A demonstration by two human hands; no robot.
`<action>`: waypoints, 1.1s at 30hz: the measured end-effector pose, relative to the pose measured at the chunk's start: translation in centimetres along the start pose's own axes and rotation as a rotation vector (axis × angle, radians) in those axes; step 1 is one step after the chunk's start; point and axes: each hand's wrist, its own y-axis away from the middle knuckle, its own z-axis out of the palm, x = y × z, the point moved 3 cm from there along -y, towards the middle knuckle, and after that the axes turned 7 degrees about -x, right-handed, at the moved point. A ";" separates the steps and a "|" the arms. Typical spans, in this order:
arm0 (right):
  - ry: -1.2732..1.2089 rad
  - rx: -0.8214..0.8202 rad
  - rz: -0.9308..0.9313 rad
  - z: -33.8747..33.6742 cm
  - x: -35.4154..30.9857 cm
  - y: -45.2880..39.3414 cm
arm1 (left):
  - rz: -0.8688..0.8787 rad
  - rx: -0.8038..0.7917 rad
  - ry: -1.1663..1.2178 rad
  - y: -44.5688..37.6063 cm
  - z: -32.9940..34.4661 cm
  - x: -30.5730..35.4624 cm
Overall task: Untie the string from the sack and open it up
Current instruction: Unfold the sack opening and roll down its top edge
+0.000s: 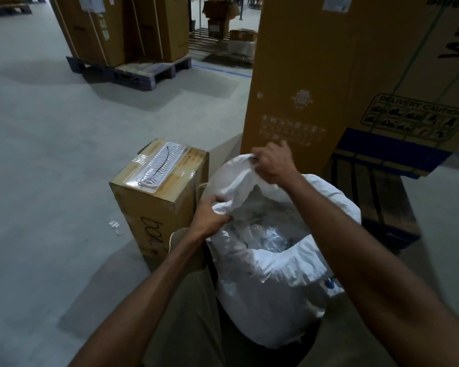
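We hold the white woven plastic sack (pixel 276 287) upright on the grey concrete floor (pixel 37 181), between our legs, with its mouth already spread wide. Our left hand (pixel 210 215) has its grip closed on the near-left part of the rim, fingers curled over the bunched fabric. Our right hand (pixel 273 162) pinches the far edge of the rim and lifts it higher than the rest, so the mouth gapes between the two hands.

Inside the sack we can make out only crumpled, shiny clear plastic; what it is remains unclear. We cannot find the string anywhere on the sack. The sack's lower right side is hidden by our right forearm, where a patch of blue print shows only in part.

Just left of the sack stands a small brown cardboard box (pixel 157 197) with a white ribbed label taped on top and dark handwriting on its side, close against the sack. Behind the sack rises a tall brown cardboard carton (pixel 316 75) bound with green straps. Far back on the left, more cartons sit on a dark pallet (pixel 133 70).
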 end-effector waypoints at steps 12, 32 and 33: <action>-0.091 0.024 -0.585 1.8 -6.3 3.1 | -0.057 0.140 0.311 1.1 -1.2 -2.4; 0.117 -0.173 -0.354 2.3 -7.3 2.6 | -0.167 0.216 0.159 1.4 1.3 -1.9; 0.152 -0.147 -0.366 2.2 -7.5 2.6 | -0.244 0.212 0.248 1.2 1.4 -1.6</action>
